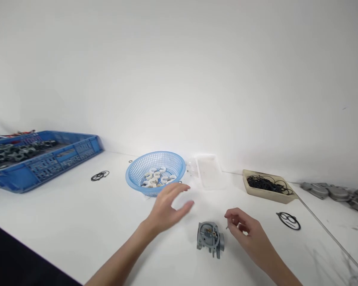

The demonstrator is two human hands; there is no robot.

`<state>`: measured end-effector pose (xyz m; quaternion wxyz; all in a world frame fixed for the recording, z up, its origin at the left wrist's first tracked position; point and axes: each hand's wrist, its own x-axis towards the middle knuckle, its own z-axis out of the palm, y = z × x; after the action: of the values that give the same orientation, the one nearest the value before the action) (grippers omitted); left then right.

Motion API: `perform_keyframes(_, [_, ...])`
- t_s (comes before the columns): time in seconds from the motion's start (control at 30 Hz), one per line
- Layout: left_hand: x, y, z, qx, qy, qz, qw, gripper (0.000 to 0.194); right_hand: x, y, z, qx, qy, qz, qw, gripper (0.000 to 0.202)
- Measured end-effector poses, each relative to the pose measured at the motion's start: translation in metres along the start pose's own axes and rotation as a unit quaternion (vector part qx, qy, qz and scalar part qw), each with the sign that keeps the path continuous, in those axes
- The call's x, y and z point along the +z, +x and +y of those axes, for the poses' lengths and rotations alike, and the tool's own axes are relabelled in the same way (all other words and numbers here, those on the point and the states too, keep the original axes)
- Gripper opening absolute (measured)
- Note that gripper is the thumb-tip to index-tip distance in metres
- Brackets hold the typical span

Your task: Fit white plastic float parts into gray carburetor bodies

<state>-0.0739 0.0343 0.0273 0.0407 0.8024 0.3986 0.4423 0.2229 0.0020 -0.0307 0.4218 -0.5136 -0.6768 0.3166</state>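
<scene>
My left hand (167,208) is raised over the table in front of the blue basket, thumb and fingers apart with nothing between them. White C-shaped floats (152,180) lie in that basket. My right hand (243,226) is closed in a pinch to the right of the carburetor body; a thin, small pin (227,227) pokes out under the fingertips. The grey metal carburetor body (209,237) sits on the table between my hands, its open bowl side facing up and brass parts showing inside. Neither hand touches it.
The blue perforated basket (179,176) stands near the wall, beside a white tray (222,180). A cream tray (267,195) holds black rubber rings. Loose gaskets (288,221) lie at right, black rings (100,175) at left. A blue crate (56,163) carries metal parts; grey covers (338,194) sit far right.
</scene>
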Motion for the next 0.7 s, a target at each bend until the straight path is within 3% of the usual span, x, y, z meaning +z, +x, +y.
perform_keyframes(0.07, [-0.025,0.015,-0.020,-0.068,0.051,0.047,0.995,0.029,-0.001,0.003,0.013,-0.032,-0.050,-0.015,0.998,0.020])
perform_keyframes(0.13, [-0.050,0.035,-0.045,-0.112,0.089,0.058,0.988,0.031,-0.003,0.006,0.024,-0.063,-0.095,-0.021,0.993,0.020])
perform_keyframes(0.23, [-0.076,0.069,-0.081,-0.161,0.118,-0.014,0.980,0.023,-0.004,0.009,0.032,-0.130,-0.162,-0.002,0.978,0.019])
perform_keyframes(0.33, [-0.076,0.101,-0.093,-0.182,0.124,-0.115,0.969,0.024,-0.006,0.010,0.026,-0.222,-0.226,0.029,0.948,0.018])
perform_keyframes(0.43, [-0.040,0.124,-0.075,-0.185,0.108,-0.190,0.958,0.025,-0.007,0.010,0.016,-0.274,-0.259,0.049,0.925,0.021])
perform_keyframes(0.57, [0.042,0.128,-0.040,-0.225,0.060,-0.268,0.935,0.026,-0.006,0.012,0.016,-0.260,-0.254,0.074,0.929,0.024])
perform_keyframes(0.63, [0.077,0.120,-0.030,-0.260,0.047,-0.270,0.926,0.025,-0.006,0.013,0.020,-0.241,-0.245,0.071,0.936,0.024])
perform_keyframes(0.7, [0.100,0.110,-0.028,-0.299,0.038,-0.242,0.922,0.027,-0.005,0.014,0.022,-0.231,-0.242,0.062,0.941,0.024])
